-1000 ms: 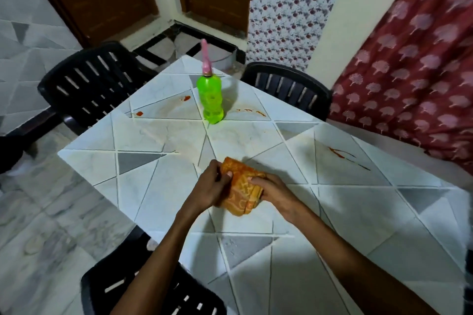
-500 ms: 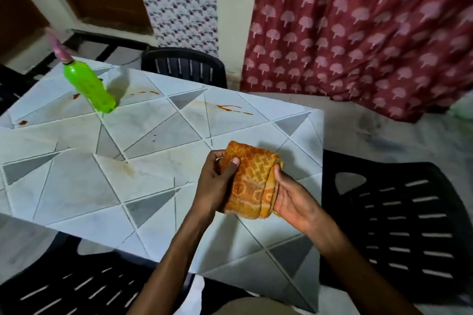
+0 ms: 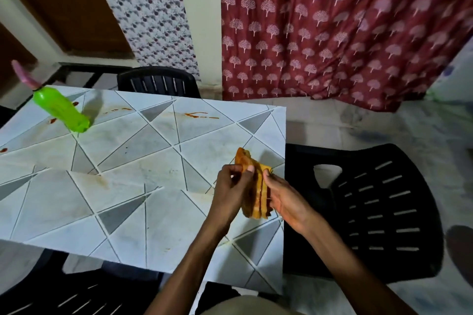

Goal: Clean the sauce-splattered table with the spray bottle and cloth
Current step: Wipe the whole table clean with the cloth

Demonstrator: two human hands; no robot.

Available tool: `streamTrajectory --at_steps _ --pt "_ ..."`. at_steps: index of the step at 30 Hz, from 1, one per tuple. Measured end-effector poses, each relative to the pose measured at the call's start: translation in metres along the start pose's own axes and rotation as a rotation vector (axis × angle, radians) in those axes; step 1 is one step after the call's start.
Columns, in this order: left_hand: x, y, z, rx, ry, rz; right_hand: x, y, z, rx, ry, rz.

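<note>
A folded orange patterned cloth (image 3: 256,186) stands on edge over the table's right side, pinched between my left hand (image 3: 231,185) and my right hand (image 3: 284,199). The green spray bottle (image 3: 62,110) with a pink nozzle stands at the far left of the white table (image 3: 128,161), well away from both hands. Red sauce streaks (image 3: 202,115) lie near the far edge, with more spots (image 3: 52,120) beside the bottle and one (image 3: 3,150) at the left edge.
A black plastic chair (image 3: 371,207) stands right of the table, another (image 3: 158,82) at the far side, and a third (image 3: 76,294) at the near left. A red patterned curtain (image 3: 332,33) hangs behind. Tiled floor surrounds the table.
The view has swung right, so the bottle now sits far left. Both hands have turned the cloth from lying flat to standing on edge near the table's right side.
</note>
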State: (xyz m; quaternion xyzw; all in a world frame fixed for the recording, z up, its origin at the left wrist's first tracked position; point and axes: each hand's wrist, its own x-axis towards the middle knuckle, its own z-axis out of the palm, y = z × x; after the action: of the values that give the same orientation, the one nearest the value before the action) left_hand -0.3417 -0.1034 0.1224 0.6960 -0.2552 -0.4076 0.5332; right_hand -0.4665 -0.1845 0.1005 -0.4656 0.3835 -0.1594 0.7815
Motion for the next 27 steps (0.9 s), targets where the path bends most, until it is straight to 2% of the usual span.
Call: streamTrajectory --at_steps 4,7,10,12,18,24,27 --pt "0.011 0.002 0.005 -0.042 0.038 -0.082 0.002 -0.003 -0.002 -0.083 0.034 -0.025" --pt "0.024 0.002 -0.001 -0.051 0.060 -0.116 0.013 -0.004 -0.006 -0.100 0.130 -0.031" --pt "0.039 0.002 -0.014 -0.070 0.085 -0.136 0.029 -0.006 -0.016 0.039 0.328 0.015" --pt "0.048 0.003 -0.025 -0.043 0.110 -0.104 0.037 -0.007 -0.026 0.113 0.395 0.041" --pt "0.085 0.005 -0.070 -0.040 0.133 -0.071 0.043 -0.016 -0.040 0.125 0.326 -0.021" --pt "0.116 -0.003 -0.095 0.068 -0.016 -0.033 0.070 0.002 -0.038 -0.009 0.364 -0.002" --pt "0.128 -0.007 -0.101 0.149 -0.069 -0.017 0.076 0.008 -0.036 -0.077 0.318 0.043"
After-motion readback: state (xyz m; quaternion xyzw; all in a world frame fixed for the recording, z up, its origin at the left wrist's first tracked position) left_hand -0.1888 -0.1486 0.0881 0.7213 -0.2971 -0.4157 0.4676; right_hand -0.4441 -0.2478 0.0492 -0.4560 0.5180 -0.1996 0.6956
